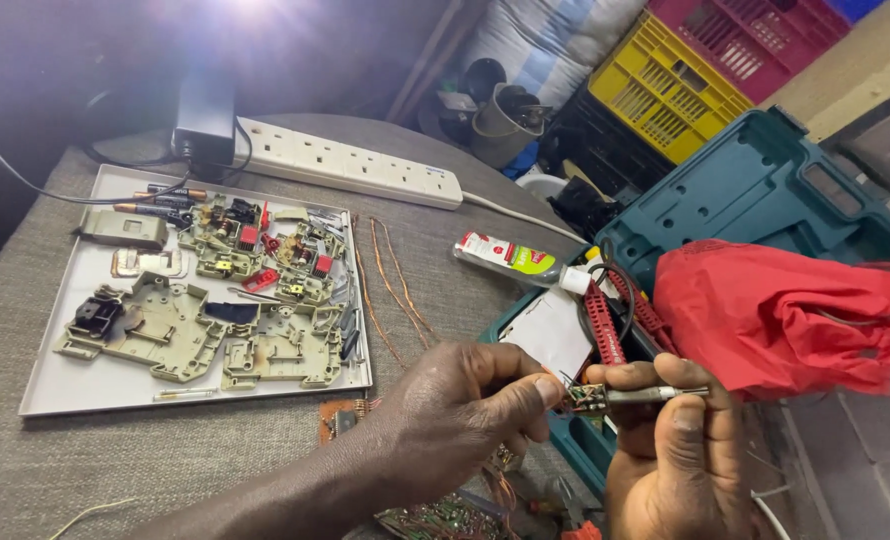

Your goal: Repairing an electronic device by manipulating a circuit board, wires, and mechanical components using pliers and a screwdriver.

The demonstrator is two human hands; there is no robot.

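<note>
A small metal component with fine wire ends (587, 398) sits pinched between both hands, low in view over the edge of the open teal plastic tool case (765, 190). The right hand (677, 440) clamps a slim grey metal tool (655, 394) against it; the left hand (465, 400) pinches its other end. Steady, close fingertip support seems best, keeping the wires unbent. Well apart, a white tray (45, 395) holds dismantled beige breaker parts (215, 320).

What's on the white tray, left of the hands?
The white tray holds beige plastic housing halves, small red-and-metal parts and some batteries. Anything beneath the housings is covered.
</note>
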